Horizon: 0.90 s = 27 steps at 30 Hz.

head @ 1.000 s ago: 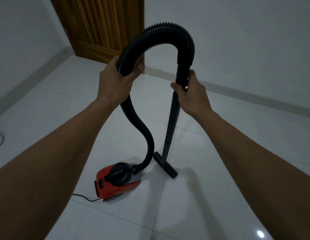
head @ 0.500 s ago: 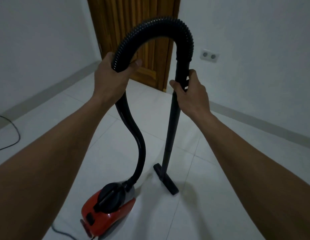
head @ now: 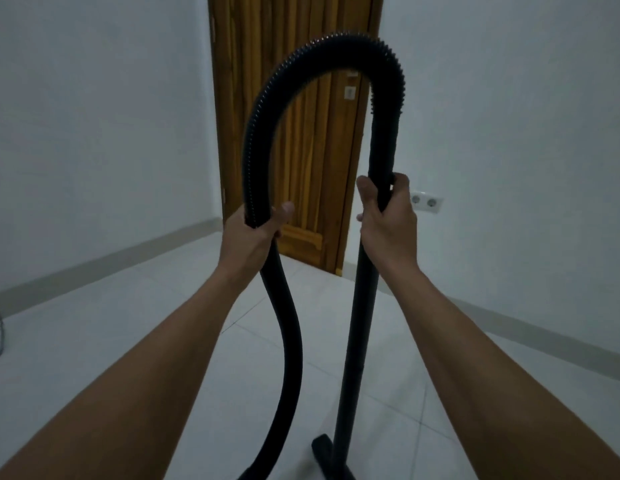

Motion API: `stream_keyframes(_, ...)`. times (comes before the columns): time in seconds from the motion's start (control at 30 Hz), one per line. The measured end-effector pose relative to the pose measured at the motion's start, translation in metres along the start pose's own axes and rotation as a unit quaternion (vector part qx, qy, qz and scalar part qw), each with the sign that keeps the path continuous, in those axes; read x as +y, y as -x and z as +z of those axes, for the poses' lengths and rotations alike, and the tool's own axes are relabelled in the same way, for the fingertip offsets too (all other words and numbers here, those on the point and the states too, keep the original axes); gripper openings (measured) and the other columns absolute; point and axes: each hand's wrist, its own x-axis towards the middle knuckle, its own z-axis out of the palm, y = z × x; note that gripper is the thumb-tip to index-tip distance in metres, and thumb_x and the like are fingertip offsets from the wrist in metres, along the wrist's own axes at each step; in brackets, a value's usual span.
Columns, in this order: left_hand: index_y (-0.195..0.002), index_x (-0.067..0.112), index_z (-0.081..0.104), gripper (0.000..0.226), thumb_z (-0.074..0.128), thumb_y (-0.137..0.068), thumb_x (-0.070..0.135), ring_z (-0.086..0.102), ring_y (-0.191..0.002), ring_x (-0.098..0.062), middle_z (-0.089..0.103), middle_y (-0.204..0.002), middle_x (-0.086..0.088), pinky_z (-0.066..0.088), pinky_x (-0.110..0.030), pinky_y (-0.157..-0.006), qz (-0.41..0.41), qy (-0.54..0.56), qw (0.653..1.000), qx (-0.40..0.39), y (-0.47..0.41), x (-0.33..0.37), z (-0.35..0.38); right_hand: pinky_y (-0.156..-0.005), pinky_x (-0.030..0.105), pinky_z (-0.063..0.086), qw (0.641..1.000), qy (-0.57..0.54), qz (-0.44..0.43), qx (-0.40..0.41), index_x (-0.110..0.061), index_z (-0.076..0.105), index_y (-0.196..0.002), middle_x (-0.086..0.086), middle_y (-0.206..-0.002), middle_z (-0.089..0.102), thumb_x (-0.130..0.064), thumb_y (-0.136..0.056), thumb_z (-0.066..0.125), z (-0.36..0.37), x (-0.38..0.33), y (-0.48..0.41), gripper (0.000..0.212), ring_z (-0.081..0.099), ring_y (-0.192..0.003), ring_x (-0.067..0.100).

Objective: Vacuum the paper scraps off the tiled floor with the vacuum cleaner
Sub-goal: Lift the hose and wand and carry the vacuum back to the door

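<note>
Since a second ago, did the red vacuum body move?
Cannot tell. It has left the picture; the door shows more, so the camera tilted up. Both hands, left hand and right hand, grip the hose.

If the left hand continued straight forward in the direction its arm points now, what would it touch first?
Probably the wooden door. The left hand, closed around the black hose, points up and away toward it, and nothing else shows between them. Depth is unclear, so the door may be well beyond reach.
</note>
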Motion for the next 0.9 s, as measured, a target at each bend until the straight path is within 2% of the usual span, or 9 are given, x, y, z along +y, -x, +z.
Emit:
stream_keyframes(0.1, -0.102, 0.006, 0.060, 0.051, 0.061, -0.090, 0.056, 0.064, -0.074, -0.015, 0.063, -0.081, -0.006, 0.053, -0.033, -0.073, 0.020, 0.002, 1.000, 0.008, 0.032, -0.043, 0.001, -0.067, 0.036, 0.059, 1.000, -0.026, 0.000, -0.014, -0.028, 0.049, -0.120, -0.007, -0.087, 0.065, -0.066, -0.092, 0.050, 0.012, 0.037, 0.038, 0.048, 0.068, -0.075, 0.014)
stream_keyframes(0.23, -0.119, 0.026, 0.050, 0.051, 0.048, -0.090, 0.069, 0.064, -0.101, -0.023, 0.063, -0.104, -0.007, 0.052, -0.045, -0.091, -0.012, 0.055, 0.998, -0.009, 0.050, -0.074, 0.005, -0.064, 0.027, 0.057, 0.997, -0.053, 0.022, -0.047, -0.022, 0.052, -0.121, 0.000, -0.096, 0.067, -0.068, -0.090, 0.052, 0.028, 0.087, 0.085, 0.056, 0.069, -0.070, 0.010)
stream_keyframes(0.3, -0.119, 0.035, 0.045, 0.038, 0.042, -0.094, 0.065, 0.060, -0.105, -0.017, 0.061, -0.113, 0.000, 0.049, -0.046, -0.094, -0.028, 0.066, 0.996, -0.044, 0.058, -0.083, 0.007, -0.076, 0.037, 0.060, 0.996, -0.059, 0.031, -0.058, -0.021, 0.053, -0.123, 0.005, -0.107, 0.068, -0.075, -0.084, 0.053, 0.037, 0.107, 0.105, 0.067, 0.071, -0.082, 0.014)
stream_keyframes(0.37, -0.121, 0.039, 0.040, 0.031, 0.042, -0.097, 0.058, 0.056, -0.105, -0.007, 0.058, -0.117, 0.008, 0.046, -0.044, -0.095, -0.027, 0.041, 0.996, -0.075, 0.067, -0.095, 0.010, -0.083, 0.046, 0.059, 0.995, -0.075, 0.026, -0.056, -0.024, 0.058, -0.112, 0.004, -0.100, 0.070, -0.076, -0.082, 0.055, 0.045, 0.119, 0.118, 0.060, 0.070, -0.089, 0.021)
stream_keyframes(0.43, -0.127, 0.037, 0.043, 0.035, 0.046, -0.098, 0.055, 0.057, -0.112, -0.012, 0.059, -0.125, 0.005, 0.046, -0.044, -0.100, -0.021, 0.015, 0.998, -0.059, 0.073, -0.106, 0.009, -0.075, 0.038, 0.059, 0.994, -0.085, 0.011, -0.065, -0.024, 0.058, -0.100, 0.000, -0.089, 0.068, -0.070, -0.084, 0.056, 0.050, 0.121, 0.124, 0.049, 0.068, -0.084, 0.017)
stream_keyframes(0.53, -0.132, 0.039, 0.043, 0.045, 0.046, -0.094, 0.062, 0.058, -0.118, -0.016, 0.059, -0.129, 0.004, 0.048, -0.043, -0.101, -0.001, 0.048, 0.999, 0.006, 0.070, -0.103, 0.012, -0.069, 0.022, 0.048, 0.991, -0.101, 0.004, -0.089, -0.025, 0.060, -0.101, -0.009, -0.087, 0.067, -0.064, -0.087, 0.057, 0.046, 0.122, 0.123, 0.042, 0.065, -0.080, 0.004)
stream_keyframes(0.67, -0.146, 0.041, 0.030, 0.051, 0.037, -0.099, 0.058, 0.057, -0.101, -0.002, 0.056, -0.115, 0.016, 0.053, -0.032, -0.086, 0.025, 0.057, 0.998, 0.003, 0.072, -0.100, 0.027, -0.086, 0.036, 0.057, 0.983, -0.143, 0.015, -0.115, -0.026, 0.062, -0.113, -0.007, -0.102, 0.071, -0.063, -0.086, 0.061, 0.036, 0.135, 0.120, 0.047, 0.070, -0.092, 0.010)
stream_keyframes(0.8, -0.143, 0.025, 0.039, 0.047, 0.044, -0.101, 0.048, 0.061, -0.116, -0.026, 0.061, -0.128, -0.008, 0.051, -0.051, -0.098, -0.013, 0.066, 0.998, -0.009, 0.085, -0.107, 0.042, -0.087, 0.036, 0.056, 0.976, -0.156, -0.028, -0.151, -0.026, 0.060, -0.112, -0.005, -0.100, 0.070, -0.056, -0.092, 0.058, 0.035, 0.143, 0.133, 0.036, 0.069, -0.095, 0.010)
stream_keyframes(0.9, -0.141, 0.027, 0.044, 0.048, 0.049, -0.099, 0.048, 0.062, -0.117, -0.023, 0.064, -0.127, -0.004, 0.050, -0.049, -0.101, -0.023, 0.077, 0.997, -0.006, 0.092, -0.100, 0.046, -0.086, 0.032, 0.055, 0.970, -0.136, -0.042, -0.199, -0.024, 0.056, -0.125, -0.005, -0.107, 0.069, -0.046, -0.095, 0.062, 0.041, 0.154, 0.145, 0.037, 0.067, -0.098, 0.009)
